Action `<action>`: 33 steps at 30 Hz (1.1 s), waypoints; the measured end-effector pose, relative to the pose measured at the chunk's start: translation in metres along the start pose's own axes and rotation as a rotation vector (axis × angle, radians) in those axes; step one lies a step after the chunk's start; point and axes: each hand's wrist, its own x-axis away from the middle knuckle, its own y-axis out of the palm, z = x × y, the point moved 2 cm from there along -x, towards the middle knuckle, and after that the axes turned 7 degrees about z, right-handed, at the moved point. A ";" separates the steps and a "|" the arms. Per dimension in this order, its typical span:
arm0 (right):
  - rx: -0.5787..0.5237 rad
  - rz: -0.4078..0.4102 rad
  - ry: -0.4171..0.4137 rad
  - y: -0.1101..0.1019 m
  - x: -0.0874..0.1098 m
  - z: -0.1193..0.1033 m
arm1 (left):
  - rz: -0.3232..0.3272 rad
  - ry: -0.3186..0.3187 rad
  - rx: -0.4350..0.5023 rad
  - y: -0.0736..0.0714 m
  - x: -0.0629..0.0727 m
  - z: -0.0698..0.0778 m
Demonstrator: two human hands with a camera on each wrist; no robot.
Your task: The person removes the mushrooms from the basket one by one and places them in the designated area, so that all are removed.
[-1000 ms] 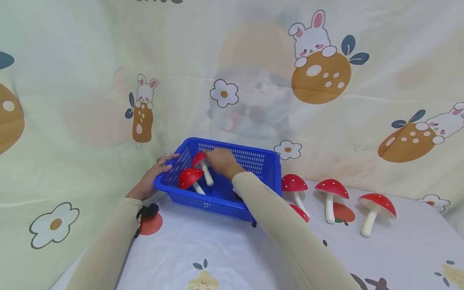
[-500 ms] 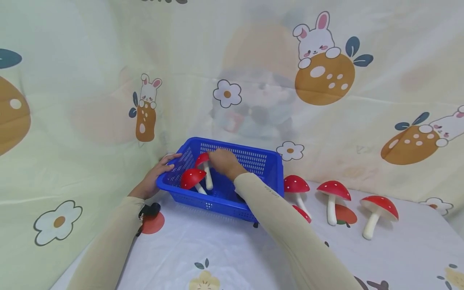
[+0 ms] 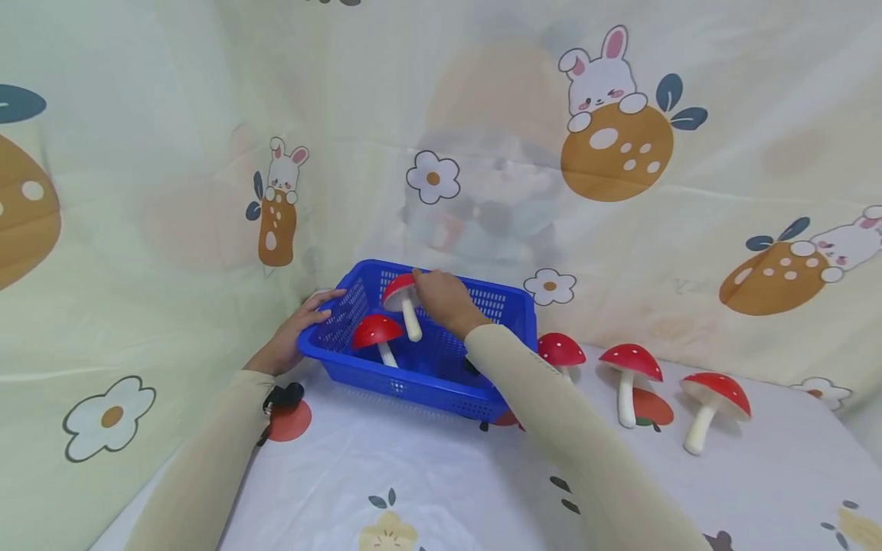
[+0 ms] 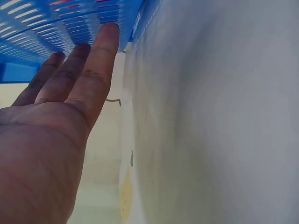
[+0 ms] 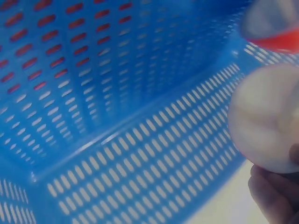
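Note:
A blue perforated plastic basket (image 3: 386, 381) stands against the back sheet. My right hand (image 3: 446, 300) pinches the cap edge of a toy mushroom (image 3: 411, 321), red with white dots, holding it over the basket with its pale stem pointing down. In the right wrist view the cap's pale underside (image 5: 259, 112) shows beside my fingertips (image 5: 275, 193). A second toy mushroom (image 3: 376, 330) leans inside the basket's left part. My left hand (image 3: 289, 337) rests at the basket's left end; in the left wrist view its fingers (image 4: 96, 70) reach straight along the outer wall.
On the white printed tablecloth (image 3: 427, 467), right of the basket, lie more red mushrooms: one close to the basket (image 3: 560, 350), one farther right (image 3: 630, 363) and one at the far right (image 3: 717, 394). Patterned sheets hang behind (image 3: 482, 222) and at the left (image 3: 172, 306).
My right hand has raised the gripped mushroom from low in the basket and moved it right. The other mushroom has shifted slightly right. My left hand stays put.

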 end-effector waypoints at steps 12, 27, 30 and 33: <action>-0.192 0.174 0.057 -0.083 0.046 0.022 | 0.012 0.021 -0.062 0.002 0.001 0.003; -0.094 0.289 0.201 -0.128 0.175 0.104 | -0.006 0.025 -0.069 0.000 0.001 -0.001; -0.052 0.270 0.225 -0.128 0.203 0.111 | -0.006 0.020 -0.070 0.001 0.002 0.001; -0.033 0.249 0.225 -0.123 0.230 0.117 | -0.011 0.011 -0.059 0.004 0.003 0.003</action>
